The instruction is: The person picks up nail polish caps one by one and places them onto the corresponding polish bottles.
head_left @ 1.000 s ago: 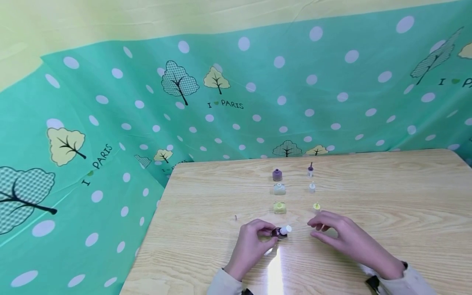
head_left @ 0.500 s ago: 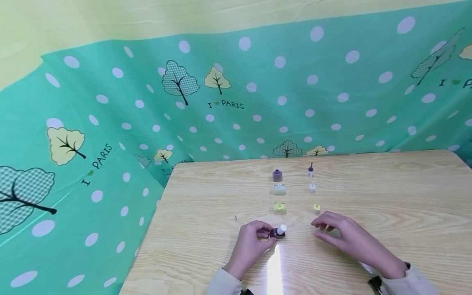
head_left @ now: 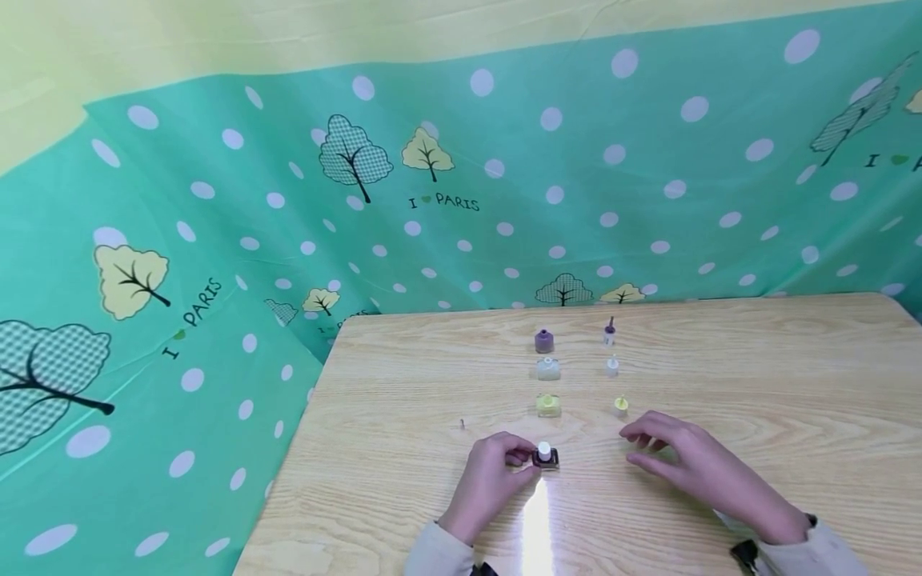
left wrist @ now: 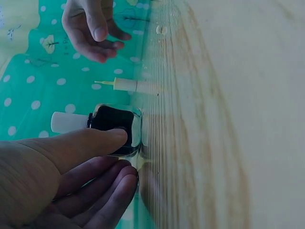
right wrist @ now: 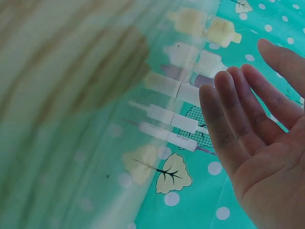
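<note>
My left hand holds a dark nail polish bottle with a white cap; the thumb lies across its glass and the fingers are behind it. The bottle stands upright on the wooden table, its cap fitted over the neck. My right hand hovers to the right with fingers loosely bent and nothing in it. Nearest to it is a yellow brush cap, standing brush up. Beyond the dark bottle, a yellow bottle, a whitish bottle and a purple bottle stand uncapped in a column.
A white brush cap and a purple brush cap stand brush up behind the yellow one. A tiny object lies left of the bottles. Green dotted cloth hangs behind the wooden table.
The dark bottle has gone from leaning right to upright, its cap swinging left. My right hand has drawn off a little to the right. The left hand stays almost in place.
</note>
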The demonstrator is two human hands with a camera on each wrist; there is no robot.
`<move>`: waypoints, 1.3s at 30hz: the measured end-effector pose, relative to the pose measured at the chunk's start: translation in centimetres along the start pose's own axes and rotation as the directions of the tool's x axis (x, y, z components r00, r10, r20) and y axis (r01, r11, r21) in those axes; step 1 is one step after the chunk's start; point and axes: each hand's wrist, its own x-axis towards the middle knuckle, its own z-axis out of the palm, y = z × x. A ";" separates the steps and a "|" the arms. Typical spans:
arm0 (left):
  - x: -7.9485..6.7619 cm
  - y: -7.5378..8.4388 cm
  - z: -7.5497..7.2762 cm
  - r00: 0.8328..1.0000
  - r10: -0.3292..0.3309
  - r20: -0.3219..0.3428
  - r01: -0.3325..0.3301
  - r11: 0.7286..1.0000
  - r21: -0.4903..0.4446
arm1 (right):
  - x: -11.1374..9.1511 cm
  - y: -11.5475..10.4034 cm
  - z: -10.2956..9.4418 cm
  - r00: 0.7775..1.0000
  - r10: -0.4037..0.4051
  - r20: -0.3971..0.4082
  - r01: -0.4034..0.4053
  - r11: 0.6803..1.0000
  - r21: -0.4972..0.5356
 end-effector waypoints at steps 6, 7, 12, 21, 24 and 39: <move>-0.1 -0.1 -0.4 1.000 0.009 -0.005 -0.009 0.999 0.032 | 0.1 0.0 -0.2 0.999 0.037 0.020 -0.037 0.999 0.000; -0.1 -0.1 -0.5 1.000 0.014 -0.008 -0.013 0.999 0.035 | 0.1 0.1 -0.2 0.999 0.040 0.021 -0.040 0.999 -0.001; -0.1 -0.3 -0.8 1.000 0.021 -0.021 -0.019 0.999 0.051 | 0.1 0.3 -0.2 0.999 0.045 0.003 -0.045 0.999 -0.011; 0.2 -0.4 -1.0 0.998 0.006 -0.057 -0.001 0.996 0.088 | 0.1 0.9 0.0 0.997 0.067 -0.042 -0.068 0.997 -0.031; 0.4 -0.5 -1.0 0.998 -0.004 -0.065 0.011 0.995 0.102 | 0.1 1.1 0.1 0.995 0.059 -0.076 -0.063 0.997 -0.041; 2.0 -0.6 -0.9 0.998 -0.013 -0.056 0.015 0.999 0.030 | 1.3 1.8 -0.2 0.979 0.201 0.041 -0.203 0.978 0.057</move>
